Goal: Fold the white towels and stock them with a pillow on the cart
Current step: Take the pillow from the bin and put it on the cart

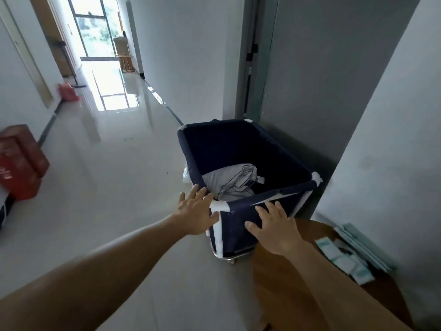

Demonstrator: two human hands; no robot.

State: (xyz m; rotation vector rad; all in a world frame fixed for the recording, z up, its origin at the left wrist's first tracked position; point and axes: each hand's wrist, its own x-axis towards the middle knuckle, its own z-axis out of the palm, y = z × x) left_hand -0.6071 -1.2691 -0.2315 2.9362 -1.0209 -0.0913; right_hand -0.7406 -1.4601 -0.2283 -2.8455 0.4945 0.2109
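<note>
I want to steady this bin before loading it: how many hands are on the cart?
2: the left hand at the near left corner of the navy fabric cart, the right hand flat on its near side.

Daylight: enters through tall glass window (pixel 95 27) at corridor's far end, overexposed. Glare: broad white reflection on glossy pale tiled floor (pixel 112 91). Near walls: dim, grey. Wide-angle bending at frame edges. Slight motion blur throughout; soft focus.

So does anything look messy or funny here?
A bit. The white linen inside the dark cart lies crumpled in one corner, not folded. By the wall, small pale packets are scattered loosely over a round wooden table. Both hands, left and right, lie flat against the cart.
</note>
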